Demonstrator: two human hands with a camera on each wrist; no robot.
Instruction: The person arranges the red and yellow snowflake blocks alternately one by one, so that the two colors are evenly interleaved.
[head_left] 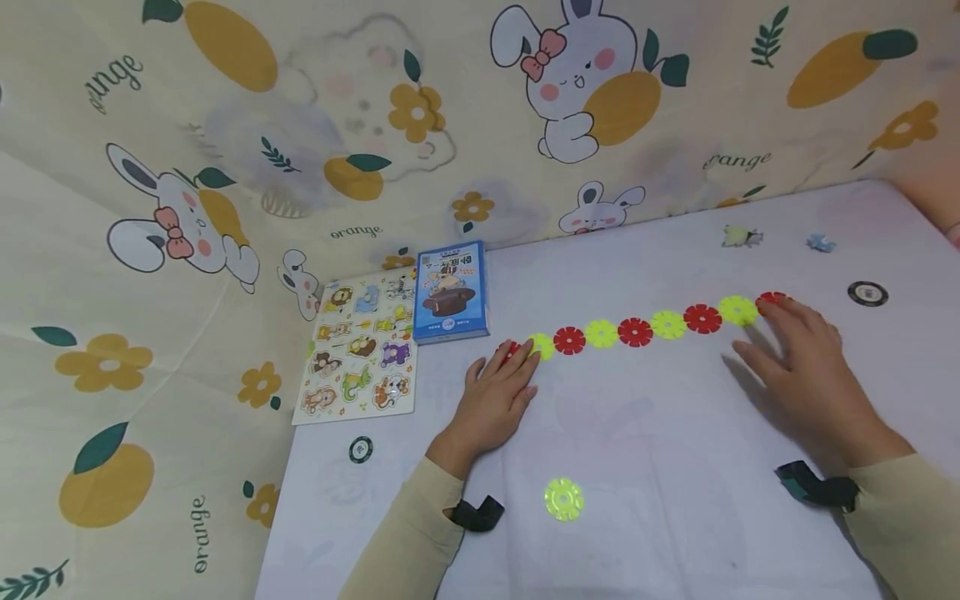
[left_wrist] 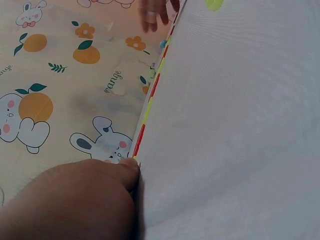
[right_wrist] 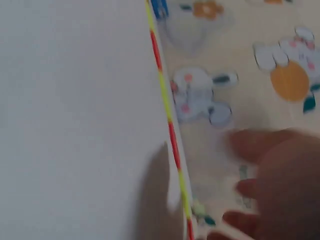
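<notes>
A row of flat plastic snowflake discs, red and yellow-green by turns, runs across the table in the head view; a red disc [head_left: 635, 332] lies near its middle. My left hand [head_left: 491, 408] rests at the row's left end, its fingers extended over the red end disc [head_left: 507, 351] and the neighbouring yellow-green disc [head_left: 542, 347]. At the other end, my right hand [head_left: 821, 379] has its fingertips over the last red disc [head_left: 769, 298], partly covering it. The right thumb stands apart from the fingers. A single yellow-green disc [head_left: 564, 499] lies nearer me, between the forearms.
Left of the row are a blue box [head_left: 451, 292] and an animal puzzle board [head_left: 352, 350]. A round black-and-white chip [head_left: 361, 450] lies front left, another chip [head_left: 867, 293] far right. Two small pieces, a pale green one [head_left: 741, 237] and a blue one [head_left: 821, 242], lie at the back right.
</notes>
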